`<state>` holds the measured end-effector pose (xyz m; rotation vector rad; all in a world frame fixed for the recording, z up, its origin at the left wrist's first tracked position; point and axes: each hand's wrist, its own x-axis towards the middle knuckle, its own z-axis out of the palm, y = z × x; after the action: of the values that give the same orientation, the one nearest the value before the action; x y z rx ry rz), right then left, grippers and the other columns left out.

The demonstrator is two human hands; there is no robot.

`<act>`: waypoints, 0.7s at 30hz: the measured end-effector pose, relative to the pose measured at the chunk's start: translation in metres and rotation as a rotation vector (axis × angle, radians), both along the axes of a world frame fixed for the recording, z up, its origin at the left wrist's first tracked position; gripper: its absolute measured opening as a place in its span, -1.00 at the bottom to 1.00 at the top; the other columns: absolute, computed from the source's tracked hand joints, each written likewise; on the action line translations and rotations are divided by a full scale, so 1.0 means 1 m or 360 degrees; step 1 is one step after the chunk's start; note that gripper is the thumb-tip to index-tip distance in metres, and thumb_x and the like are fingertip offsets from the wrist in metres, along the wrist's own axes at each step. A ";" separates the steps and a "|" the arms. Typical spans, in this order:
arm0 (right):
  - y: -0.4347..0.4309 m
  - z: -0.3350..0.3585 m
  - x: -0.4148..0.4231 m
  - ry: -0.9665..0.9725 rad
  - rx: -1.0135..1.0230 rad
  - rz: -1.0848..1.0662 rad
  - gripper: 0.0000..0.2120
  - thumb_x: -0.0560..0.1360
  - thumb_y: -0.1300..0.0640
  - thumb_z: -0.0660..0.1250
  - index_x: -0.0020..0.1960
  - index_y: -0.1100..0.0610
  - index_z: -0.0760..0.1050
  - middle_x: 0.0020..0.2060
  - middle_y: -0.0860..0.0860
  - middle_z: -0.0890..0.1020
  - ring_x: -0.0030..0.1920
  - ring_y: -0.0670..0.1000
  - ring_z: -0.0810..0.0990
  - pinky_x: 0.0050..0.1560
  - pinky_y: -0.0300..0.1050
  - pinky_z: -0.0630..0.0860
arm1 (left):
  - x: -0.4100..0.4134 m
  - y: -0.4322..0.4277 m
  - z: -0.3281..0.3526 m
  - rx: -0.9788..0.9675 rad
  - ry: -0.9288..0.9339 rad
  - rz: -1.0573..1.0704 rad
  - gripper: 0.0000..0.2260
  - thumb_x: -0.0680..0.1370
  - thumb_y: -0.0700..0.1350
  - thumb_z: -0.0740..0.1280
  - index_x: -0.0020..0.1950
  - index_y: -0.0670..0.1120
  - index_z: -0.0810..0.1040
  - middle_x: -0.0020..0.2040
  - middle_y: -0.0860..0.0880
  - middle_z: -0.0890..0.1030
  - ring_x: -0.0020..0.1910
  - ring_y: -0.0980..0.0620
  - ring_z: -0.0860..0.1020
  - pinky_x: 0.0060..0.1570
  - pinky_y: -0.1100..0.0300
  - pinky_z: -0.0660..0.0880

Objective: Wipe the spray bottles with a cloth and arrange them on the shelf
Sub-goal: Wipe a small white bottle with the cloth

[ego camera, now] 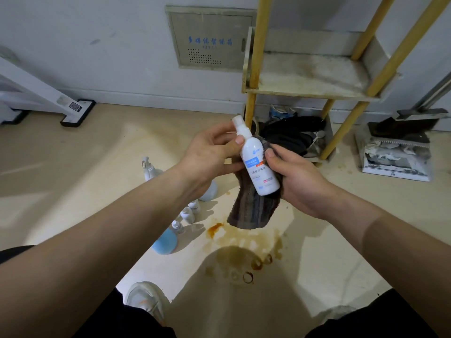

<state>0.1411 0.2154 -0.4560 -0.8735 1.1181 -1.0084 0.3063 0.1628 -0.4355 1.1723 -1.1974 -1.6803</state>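
Spray bottle, blue-banded label, cloth behind

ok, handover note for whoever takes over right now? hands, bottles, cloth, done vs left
Left hand: pinches the white spray bottle near its neck.
Right hand: holds the brown cloth against the bottle's lower body.
Other bottles: on the floor by the left forearm, a blue one among them.
Done: no bottle shows on the shelf yet.
Left: finish wiping this one, shelve it, then the rest.
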 end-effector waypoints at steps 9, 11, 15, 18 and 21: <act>0.001 -0.005 0.001 0.0460 -0.0293 0.0022 -0.81 0.67 0.07 0.20 0.23 0.07 0.51 -0.01 -0.06 0.65 0.03 -0.06 0.61 0.10 -0.11 0.53 | 0.005 -0.006 0.003 -0.0122 -0.0254 -0.0079 -0.88 0.57 -0.18 0.42 0.07 -0.19 0.61 -0.06 -0.12 0.62 -0.21 0.14 0.65 -0.22 0.29 0.59; 0.004 -0.008 0.004 0.0628 -0.0387 0.0066 -0.72 0.61 -0.05 0.22 0.30 -0.05 0.46 0.07 -0.11 0.64 0.12 -0.05 0.61 0.16 -0.05 0.53 | 0.002 -0.003 0.001 -0.0089 -0.0243 -0.0031 -0.80 0.57 -0.14 0.43 0.12 -0.22 0.57 -0.05 -0.12 0.63 -0.27 0.18 0.65 -0.29 0.33 0.56; 0.003 -0.008 0.005 0.0540 -0.0392 0.0048 -0.81 0.67 0.08 0.21 0.27 -0.03 0.46 0.03 -0.13 0.65 0.07 -0.13 0.63 0.10 -0.17 0.58 | 0.002 -0.004 0.000 0.0011 -0.0175 -0.0137 -0.78 0.62 -0.10 0.36 0.19 -0.19 0.57 -0.03 -0.08 0.65 -0.18 0.12 0.67 -0.19 0.27 0.59; 0.001 -0.004 0.003 0.0238 -0.0227 0.0044 -0.80 0.67 0.13 0.18 0.22 0.03 0.51 -0.02 -0.06 0.68 0.01 -0.08 0.65 0.07 -0.15 0.59 | 0.010 -0.010 0.000 0.0062 -0.0082 -0.0325 -0.82 0.67 -0.09 0.26 0.19 -0.05 0.62 0.01 -0.03 0.65 -0.03 0.05 0.62 0.03 0.17 0.58; 0.000 -0.005 0.002 0.0092 -0.0124 0.0083 -0.77 0.66 0.12 0.17 0.26 0.08 0.52 0.03 0.01 0.67 0.04 -0.02 0.66 0.09 -0.07 0.60 | 0.014 -0.012 -0.002 0.0070 0.0008 -0.0357 -0.83 0.66 -0.13 0.25 0.14 -0.06 0.63 -0.03 -0.02 0.66 -0.05 0.07 0.62 -0.01 0.20 0.58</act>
<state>0.1426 0.2158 -0.4607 -0.9949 1.1054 -0.9942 0.3206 0.1505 -0.4375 1.0914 -1.3354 -1.8823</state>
